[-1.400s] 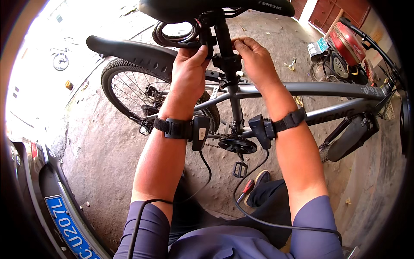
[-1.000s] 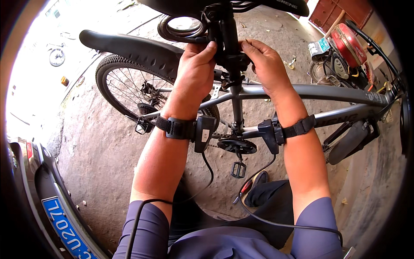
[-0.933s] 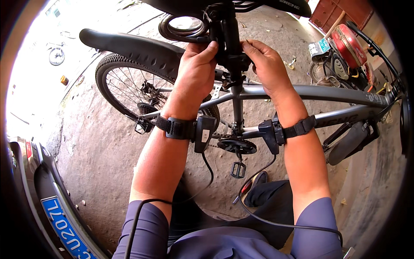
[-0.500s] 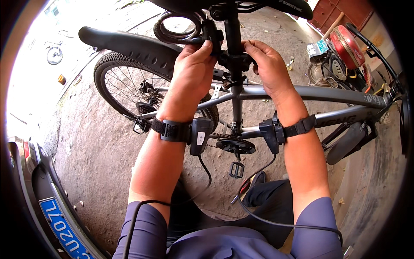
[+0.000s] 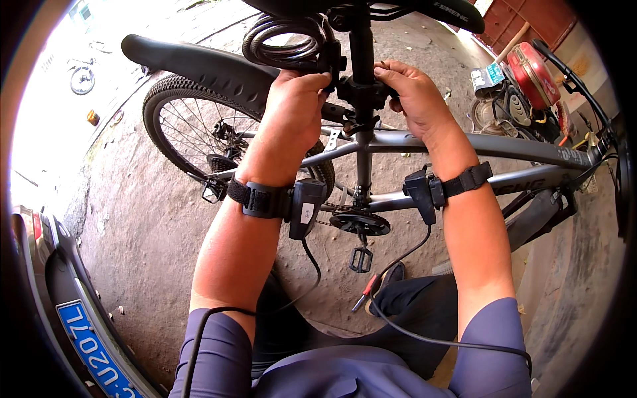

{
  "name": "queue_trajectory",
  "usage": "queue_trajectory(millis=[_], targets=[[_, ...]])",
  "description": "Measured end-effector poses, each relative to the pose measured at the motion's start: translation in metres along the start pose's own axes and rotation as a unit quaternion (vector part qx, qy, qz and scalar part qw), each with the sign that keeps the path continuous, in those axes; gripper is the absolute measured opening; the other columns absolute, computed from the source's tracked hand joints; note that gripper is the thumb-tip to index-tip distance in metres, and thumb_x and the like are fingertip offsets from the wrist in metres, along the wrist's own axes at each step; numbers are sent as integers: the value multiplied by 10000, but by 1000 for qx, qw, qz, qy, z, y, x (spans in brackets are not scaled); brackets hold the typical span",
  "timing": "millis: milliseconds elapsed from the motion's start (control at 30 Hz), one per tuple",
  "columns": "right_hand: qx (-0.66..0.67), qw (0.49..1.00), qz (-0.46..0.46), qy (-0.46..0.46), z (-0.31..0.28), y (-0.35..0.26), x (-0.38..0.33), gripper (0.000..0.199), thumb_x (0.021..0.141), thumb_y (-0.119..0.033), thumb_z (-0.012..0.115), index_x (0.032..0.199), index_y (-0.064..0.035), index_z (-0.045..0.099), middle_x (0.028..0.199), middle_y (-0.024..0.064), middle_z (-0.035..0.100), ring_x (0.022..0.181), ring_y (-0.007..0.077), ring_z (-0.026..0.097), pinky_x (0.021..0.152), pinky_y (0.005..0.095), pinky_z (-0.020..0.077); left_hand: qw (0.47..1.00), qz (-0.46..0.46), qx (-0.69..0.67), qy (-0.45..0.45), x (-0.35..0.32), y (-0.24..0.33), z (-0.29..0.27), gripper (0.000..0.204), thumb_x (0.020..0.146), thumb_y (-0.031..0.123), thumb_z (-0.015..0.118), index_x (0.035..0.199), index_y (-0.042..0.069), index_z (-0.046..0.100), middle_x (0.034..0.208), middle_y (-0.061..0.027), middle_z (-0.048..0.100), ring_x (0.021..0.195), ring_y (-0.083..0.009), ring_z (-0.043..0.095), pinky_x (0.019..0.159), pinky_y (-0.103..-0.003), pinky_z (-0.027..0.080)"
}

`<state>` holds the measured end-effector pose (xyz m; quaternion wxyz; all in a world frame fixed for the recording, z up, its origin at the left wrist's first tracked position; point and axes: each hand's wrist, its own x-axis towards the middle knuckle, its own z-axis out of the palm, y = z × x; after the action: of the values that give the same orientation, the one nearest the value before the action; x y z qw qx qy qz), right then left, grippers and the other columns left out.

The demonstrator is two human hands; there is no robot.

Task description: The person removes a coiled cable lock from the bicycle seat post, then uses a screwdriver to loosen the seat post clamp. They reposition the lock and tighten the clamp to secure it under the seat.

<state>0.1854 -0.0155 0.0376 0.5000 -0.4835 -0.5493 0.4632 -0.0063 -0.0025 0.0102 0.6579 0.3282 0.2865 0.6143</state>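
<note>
Left hand (image 5: 295, 99) is gripping the low end of a black lock holder (image 5: 334, 58), which is sitting just left of the seat post (image 5: 361, 50) with a coiled cable (image 5: 285, 40) looping out beside it. Right hand (image 5: 418, 96) is bringing thumb and forefinger together on the post's other side, can't tell if they're pinching anything. Saddle (image 5: 438, 10) is hanging right above, grey frame (image 5: 491, 144) is running off right, and a red-handled screwdriver (image 5: 369, 286) is lying by the person's shoe (image 5: 394, 275).
</note>
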Motion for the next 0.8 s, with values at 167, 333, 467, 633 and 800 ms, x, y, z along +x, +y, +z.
queue_trajectory(millis=[167, 333, 467, 633, 800], targets=[[2, 1000, 4, 2, -3, 2, 10, 190, 964, -223, 647, 1083, -122, 756, 863, -58, 696, 696, 4, 524, 570, 190, 346, 994, 53, 85, -40, 4, 1, -3, 196, 890, -62, 558, 1067, -60, 643, 960, -122, 684, 848, -205, 671, 767, -333, 530], [16, 998, -17, -57, -7, 5, 29, 214, 964, -169, 584, 1093, -113, 745, 910, -52, 707, 748, 9, 576, 604, 181, 406, 999, -34, 32, -25, 1, 11, 15, 238, 859, -77, 501, 1011, -106, 682, 900, -155, 709, 759, -227, 696, 670, -317, 540], [42, 994, -30, -96, 9, -7, 28, 252, 962, -129, 527, 1094, -90, 739, 953, -20, 724, 823, 43, 645, 642, 190, 471, 996, -47, 67, -39, 11, 8, 3, 307, 865, -90, 462, 1105, -151, 641, 1024, -194, 714, 952, -249, 717, 835, -337, 542], [-32, 995, 17, -97, -11, 8, 36, 281, 952, -162, 527, 1123, -80, 734, 918, -19, 693, 787, 44, 595, 604, 204, 421, 997, -40, 60, -34, 0, 12, 14, 287, 880, -79, 465, 1093, -164, 638, 1025, -213, 708, 954, -256, 714, 829, -340, 541], [-73, 993, 59, -66, -19, 9, 18, 285, 953, -205, 544, 1143, -85, 719, 884, -48, 644, 732, 34, 510, 575, 203, 365, 997, -42, 64, -34, -1, 15, 12, 233, 897, -69, 475, 1035, -149, 645, 982, -192, 698, 891, -238, 695, 792, -342, 531]])
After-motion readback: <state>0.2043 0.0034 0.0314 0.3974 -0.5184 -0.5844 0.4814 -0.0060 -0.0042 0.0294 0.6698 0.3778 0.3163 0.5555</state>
